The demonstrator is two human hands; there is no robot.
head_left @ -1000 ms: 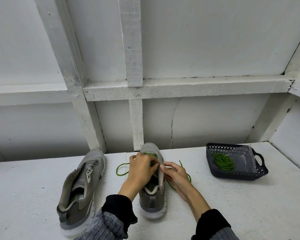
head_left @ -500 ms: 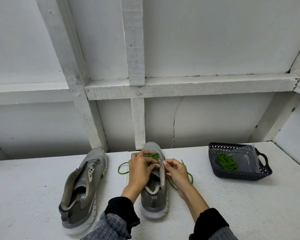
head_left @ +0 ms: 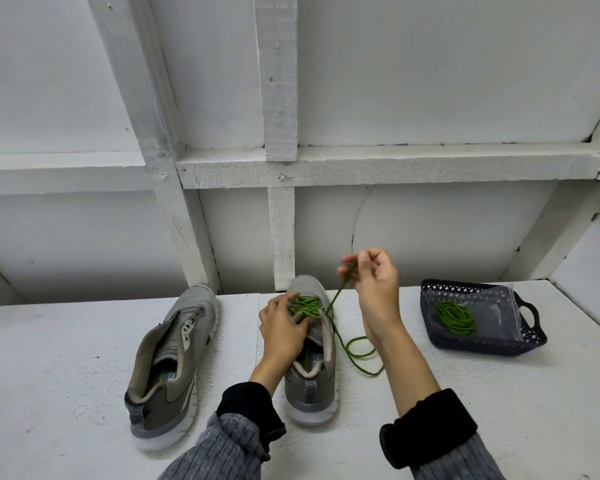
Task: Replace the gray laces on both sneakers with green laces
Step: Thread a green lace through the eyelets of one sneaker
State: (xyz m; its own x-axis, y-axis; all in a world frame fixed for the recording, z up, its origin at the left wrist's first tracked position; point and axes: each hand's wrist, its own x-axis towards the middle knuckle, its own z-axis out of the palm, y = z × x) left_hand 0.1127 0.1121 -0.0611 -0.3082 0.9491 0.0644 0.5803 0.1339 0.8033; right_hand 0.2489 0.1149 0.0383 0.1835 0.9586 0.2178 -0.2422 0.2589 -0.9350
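Two grey sneakers stand on the white table. The right sneaker (head_left: 311,382) has a green lace (head_left: 307,305) crossed through its front eyelets. My left hand (head_left: 282,329) holds the shoe's tongue and left eyelet flap, fingers curled at the lacing. My right hand (head_left: 374,284) is raised above and to the right of the toe, pinching the green lace, which runs taut down to the shoe; its loose end (head_left: 362,355) loops on the table. The left sneaker (head_left: 174,362) lies tilted with no lace visible in it.
A dark plastic basket (head_left: 530,332) stands at the right, holding a coiled green lace (head_left: 456,317) and a clear bag. White wooden wall framing (head_left: 280,237) rises right behind the shoes. My dark cuffs and grey sleeves fill the bottom edge.
My right hand has left the shoe and risen up and to the right, pulling the green lace through. My left hand stays on the shoe, shifted slightly leftward and down.
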